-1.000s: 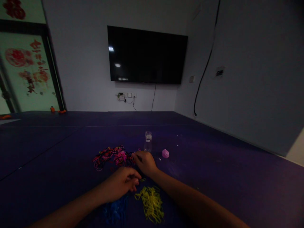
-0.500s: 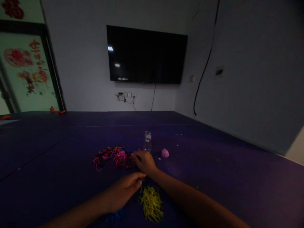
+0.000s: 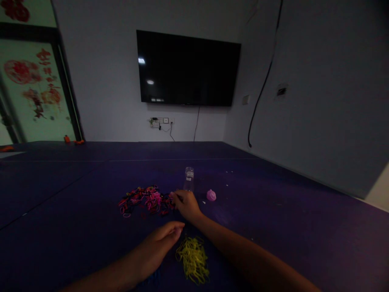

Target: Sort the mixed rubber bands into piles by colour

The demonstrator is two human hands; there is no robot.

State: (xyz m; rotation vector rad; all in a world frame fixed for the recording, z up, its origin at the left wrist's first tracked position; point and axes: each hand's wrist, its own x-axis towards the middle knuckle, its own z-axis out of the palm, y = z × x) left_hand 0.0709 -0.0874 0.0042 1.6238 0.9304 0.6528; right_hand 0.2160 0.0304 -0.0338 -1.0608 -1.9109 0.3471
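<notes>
A mixed pile of small elastic bands [image 3: 148, 199], red, pink and dark, lies on the purple floor. My right hand [image 3: 187, 206] is at the pile's right edge, thumb and fingers pinched together; whatever is between them is too small to tell. Closer to me, my left hand [image 3: 156, 247] is closed, its thumb against the fingers, and its contents are hidden. Just right of it lies a heap of yellow elastic bands [image 3: 193, 259]. Some blue bands [image 3: 154, 277] show partly beneath my left wrist. A clear bottle [image 3: 189, 180] stands just behind my right hand.
A pink crumpled-looking object [image 3: 211, 195] rests right of the bottle, with small white scraps [image 3: 204, 202] near it. A television [image 3: 188, 69] hangs on the far wall. Orange objects [image 3: 73, 140] lie by the door, and a black cable [image 3: 258, 101] runs down the right wall.
My right hand has shifted slightly right and away from me at the pile's edge. My left hand's thumb and fingers have drawn closer together, and a yellow strand near them is out of sight.
</notes>
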